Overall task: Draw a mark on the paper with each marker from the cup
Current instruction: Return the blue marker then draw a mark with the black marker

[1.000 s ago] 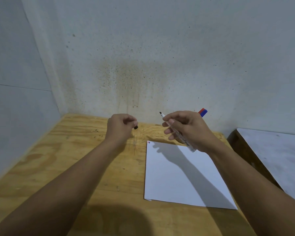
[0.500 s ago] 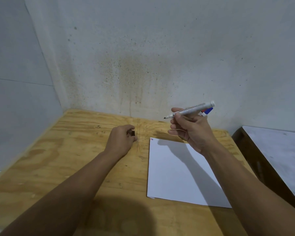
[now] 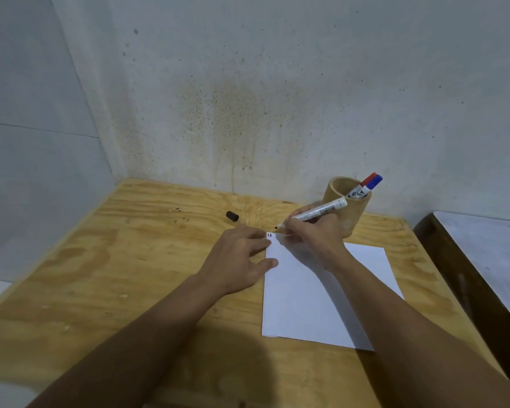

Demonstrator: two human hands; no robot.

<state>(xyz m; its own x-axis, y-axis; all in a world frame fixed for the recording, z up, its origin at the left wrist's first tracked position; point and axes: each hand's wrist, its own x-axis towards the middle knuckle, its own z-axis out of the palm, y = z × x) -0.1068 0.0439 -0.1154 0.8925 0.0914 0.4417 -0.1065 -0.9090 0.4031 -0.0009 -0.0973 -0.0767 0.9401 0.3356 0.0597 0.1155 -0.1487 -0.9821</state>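
Note:
A white sheet of paper [image 3: 312,301] lies on the wooden table [image 3: 124,278]. Small red and blue marks [image 3: 270,235] sit at its top left corner. My right hand [image 3: 312,234] grips an uncapped black marker [image 3: 321,212], its tip just above that corner. My left hand [image 3: 242,257] lies flat with spread fingers on the paper's left edge. The marker's black cap [image 3: 232,216] lies on the table behind my left hand. A bamboo cup [image 3: 348,207] behind my right hand holds a red marker [image 3: 368,180] and a blue marker [image 3: 374,182].
A stained grey wall rises right behind the table. A dark-edged second table [image 3: 483,248] with a pale top stands to the right, a narrow gap away. The left table edge runs diagonally beside a pale wall.
My left hand let go of the black cap on the table and moved right onto the paper's edge. My right hand lowered the marker tip to the paper's top left corner.

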